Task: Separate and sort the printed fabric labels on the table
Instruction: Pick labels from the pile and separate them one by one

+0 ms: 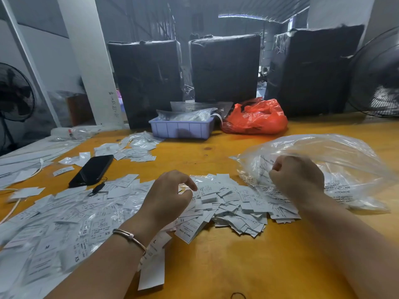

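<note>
Much of the small print on the labels (228, 203) is too fine or blurred to read, and the labels along the left edge of the counter (216, 262) smear into each other under clear plastic. What the right hand (296, 180) has between its curled fingers cannot be made out; it seems to pinch the clear plastic bag (336, 167) at its mouth, but the grip is hidden behind the knuckles. The bag's own printing reads mirrored, with only "ATTENZIONE" legible. Readable on the labels are the sizes "XS", "M", "L", "S", "XL" and one line, "MADE IN CHINA".

The main heap of loose labels lies mid-counter, between the two hands and under them, spreading toward the left edge. The left hand (170, 195), a bracelet (129, 237) on its wrist, hovers over the heap with fingers loosely curved, thumb and forefinger close together; whether they nip a label cannot be told. A smaller scatter of labels lies toward the far left, beyond a black phone (91, 170). At the far edge stand a lilac tray (181, 128) and a red plastic bag (255, 117)
</note>
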Tool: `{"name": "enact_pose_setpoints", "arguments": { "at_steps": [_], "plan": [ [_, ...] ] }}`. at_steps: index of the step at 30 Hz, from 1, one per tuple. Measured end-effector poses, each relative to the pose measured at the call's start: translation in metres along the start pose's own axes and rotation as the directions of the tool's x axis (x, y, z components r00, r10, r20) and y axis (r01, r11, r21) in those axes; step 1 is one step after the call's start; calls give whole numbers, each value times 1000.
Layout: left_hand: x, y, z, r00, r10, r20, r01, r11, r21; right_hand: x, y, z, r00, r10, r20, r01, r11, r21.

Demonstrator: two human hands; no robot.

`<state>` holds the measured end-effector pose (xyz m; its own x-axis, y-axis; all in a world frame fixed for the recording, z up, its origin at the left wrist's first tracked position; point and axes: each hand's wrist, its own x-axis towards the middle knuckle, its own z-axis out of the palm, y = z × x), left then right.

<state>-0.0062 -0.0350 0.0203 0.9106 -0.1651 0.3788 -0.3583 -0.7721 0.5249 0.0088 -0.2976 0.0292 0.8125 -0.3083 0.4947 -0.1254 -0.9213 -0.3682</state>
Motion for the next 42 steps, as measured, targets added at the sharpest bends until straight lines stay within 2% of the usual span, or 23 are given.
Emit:
{"name": "enact_pose_setpoints", "arguments": {
  "at_steps": [1, 2, 3, 4, 5, 6, 8, 10, 12, 18, 23, 25, 27, 29, 31, 34, 39, 42],
  "plan": [
    [0, 1, 1, 1000, 7, -1, -7, 1000, -20, -3, -5, -2, 999, -40, 8, 39, 997, 66],
    [-1, 2, 1, 1000, 11, 2, -11, 998, -57, -6, -10, -3, 997, -72, 23, 65, 970, 235],
    [-1, 3, 2, 1000, 15, 10, -14, 993, -114, -9, -17, -6, 993, -91, 75, 45, 878, 476],
    [-2, 4, 1, 1000, 21, 23, -16, 982, -187, -12, -23, -10, 980, -115, 161, -33, 708, 705],
    [-2, 6, 0, 999, 27, 42, -15, 966, -260, -14, -28, -14, 954, -152, 259, -145, 523, 840],
    [-3, 9, -1, 997, 32, 69, -8, 946, -323, -17, -31, -14, 916, -197, 350, -253, 395, 883],
    [-4, 13, -5, 988, 49, 147, 19, 902, -430, -18, -32, -11, 827, -281, 487, -400, 314, 861],
    [-5, 17, -7, 975, 67, 212, 47, 869, -492, -20, -31, -7, 753, -340, 563, -470, 320, 822],
    [-6, 18, -7, 964, 74, 256, 78, 841, -535, -21, -32, -3, 717, -359, 597, -512, 310, 801],
    [-8, 21, -6, 962, 41, 269, 128, 802, -583, -24, -34, 3, 699, -407, 589, -476, 351, 807],
    [-7, 18, -5, 968, 34, 249, 114, 822, -557, -28, -38, 4, 700, -409, 585, -507, 292, 811],
    [-6, 16, -5, 978, -17, 209, 133, 820, -557, -28, -38, 2, 782, -341, 521, -411, 346, 843],
    [-4, 13, -5, 986, -103, 131, 158, 821, -548, -25, -33, 1, 908, -275, 317, -145, 504, 851],
    [-1, 10, -7, 980, -192, 41, 185, 832, -523, -23, -29, 2, 948, -298, 111, 123, 665, 736],
    [0, 8, -8, 964, -264, -20, 211, 810, -547, -22, -28, 4, 928, -361, 91, 237, 760, 605],
    [0, 8, -9, 954, -299, -24, 226, 769, -598, -28, -31, 13, 854, -446, 269, 288, 835, 470],
    [1, 9, -8, 946, -319, -56, 232, 789, -568, -31, -42, 27, 708, -591, 387, 503, 806, 311],
    [1, 7, -8, 942, -332, -52, 252, 801, -543, -32, -44, 32, 683, -612, 399, 544, 790, 281]
  ]
}}
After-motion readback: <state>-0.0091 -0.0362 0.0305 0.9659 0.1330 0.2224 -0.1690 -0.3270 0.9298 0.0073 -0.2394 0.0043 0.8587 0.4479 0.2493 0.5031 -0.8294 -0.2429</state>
